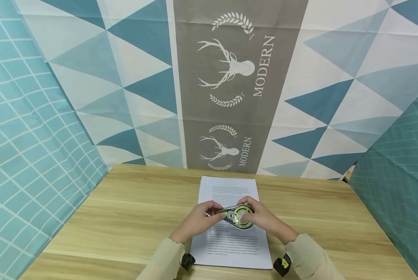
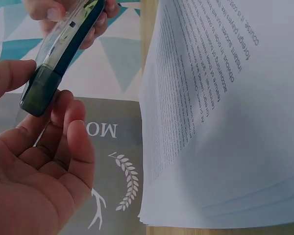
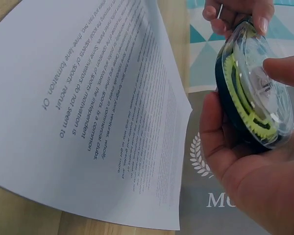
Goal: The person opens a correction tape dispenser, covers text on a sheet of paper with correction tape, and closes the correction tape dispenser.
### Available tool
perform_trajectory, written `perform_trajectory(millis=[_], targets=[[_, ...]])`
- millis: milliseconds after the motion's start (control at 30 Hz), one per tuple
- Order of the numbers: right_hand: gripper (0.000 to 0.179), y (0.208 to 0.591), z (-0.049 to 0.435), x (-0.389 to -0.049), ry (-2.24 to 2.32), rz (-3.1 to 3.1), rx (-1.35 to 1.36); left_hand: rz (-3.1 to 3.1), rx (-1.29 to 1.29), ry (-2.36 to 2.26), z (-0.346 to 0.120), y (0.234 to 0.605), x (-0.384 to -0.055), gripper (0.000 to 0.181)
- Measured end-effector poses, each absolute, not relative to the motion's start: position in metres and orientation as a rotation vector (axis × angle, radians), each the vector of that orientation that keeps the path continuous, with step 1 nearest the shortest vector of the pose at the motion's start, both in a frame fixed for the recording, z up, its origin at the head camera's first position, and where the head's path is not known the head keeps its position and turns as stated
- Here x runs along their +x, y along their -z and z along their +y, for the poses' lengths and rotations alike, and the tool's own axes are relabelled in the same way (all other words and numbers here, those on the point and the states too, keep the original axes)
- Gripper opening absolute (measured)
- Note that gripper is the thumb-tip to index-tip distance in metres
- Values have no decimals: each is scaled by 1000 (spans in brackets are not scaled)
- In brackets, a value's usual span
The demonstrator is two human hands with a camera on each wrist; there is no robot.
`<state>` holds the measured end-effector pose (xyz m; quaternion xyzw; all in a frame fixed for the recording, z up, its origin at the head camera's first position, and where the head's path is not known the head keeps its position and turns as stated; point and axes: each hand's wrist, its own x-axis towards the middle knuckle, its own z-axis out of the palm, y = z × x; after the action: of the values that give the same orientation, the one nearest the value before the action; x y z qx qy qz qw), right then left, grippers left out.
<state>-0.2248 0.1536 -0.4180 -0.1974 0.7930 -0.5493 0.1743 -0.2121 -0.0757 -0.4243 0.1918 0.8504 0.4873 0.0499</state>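
Note:
Above the printed pages, both hands hold a correction tape (image 1: 237,216) with a clear case, a dark rim and yellow-green gears inside. My left hand (image 1: 199,220) pinches its narrow end, where a dark translucent cap (image 2: 40,90) shows in the left wrist view. The wide, round end is in my right hand (image 1: 266,220). In the right wrist view, the right thumb (image 3: 284,71) lies on the clear side and the fingers are behind the dark rim. Beneath the hands lies a stack of printed paper (image 1: 235,249), partly covered by them.
The paper lies on a wooden table (image 1: 142,217), reaching from near its back edge toward the person. A patterned cloth with deer heads (image 1: 226,149) hangs behind the table. Blue-green cloths hang at the left (image 1: 27,147) and right (image 1: 398,175). Dark bands (image 1: 188,261) sit at both wrists.

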Motion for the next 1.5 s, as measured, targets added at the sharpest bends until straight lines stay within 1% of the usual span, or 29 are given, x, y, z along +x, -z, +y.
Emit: perform_trajectory(millis=[167,433,633,833,1500], targets=[[35,418,154,-224,1547,2232,-556,2606,586,-1490,-76,424,-211,29],[42,415,155,-222,1559,2225,-515,2580,549,-1511,-77,425,-212,31],[43,413,156,-223,1603,2224,-483,2551,511,-1552,-79,426,-213,34],[46,414,155,-224,1614,2247,-469,2585,505,-1547,-80,423,-213,32],[46,413,158,-225,1625,2200,-517,2590,548,-1525,-80,422,-213,29]])
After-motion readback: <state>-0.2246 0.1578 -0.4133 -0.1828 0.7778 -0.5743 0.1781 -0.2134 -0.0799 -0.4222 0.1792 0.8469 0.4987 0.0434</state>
